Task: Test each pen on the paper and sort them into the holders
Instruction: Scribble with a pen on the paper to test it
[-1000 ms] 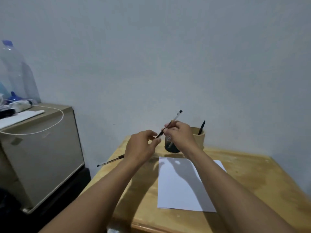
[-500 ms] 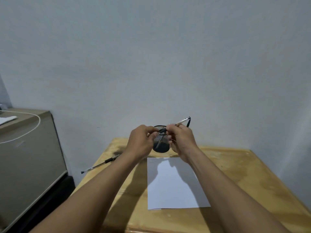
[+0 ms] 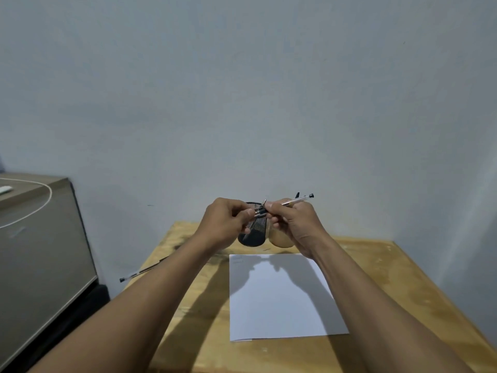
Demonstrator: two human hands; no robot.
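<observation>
Both my hands hold one clear pen [image 3: 295, 201] in the air above the far end of the wooden table [image 3: 376, 278]. My right hand [image 3: 294, 224] grips its barrel, whose black end sticks out to the upper right. My left hand [image 3: 226, 224] pinches the dark tip end or cap at the pen's left. Behind the hands stand a black mesh holder [image 3: 254, 232] and a tan holder [image 3: 279, 239], mostly hidden. A white paper [image 3: 282, 297] lies on the table under my forearms. Another pen [image 3: 139, 271] lies over the table's left edge.
A grey cabinet [image 3: 40, 246] with a white cable [image 3: 35, 211] on top stands to the left of the table. A plain wall rises right behind the table. A dark pen tip [image 3: 297, 195] pokes up from the tan holder.
The view has swung right and the cabinet has slid toward the left edge. My hands have come closer together on the pen, which now lies flatter, its black end pointing right.
</observation>
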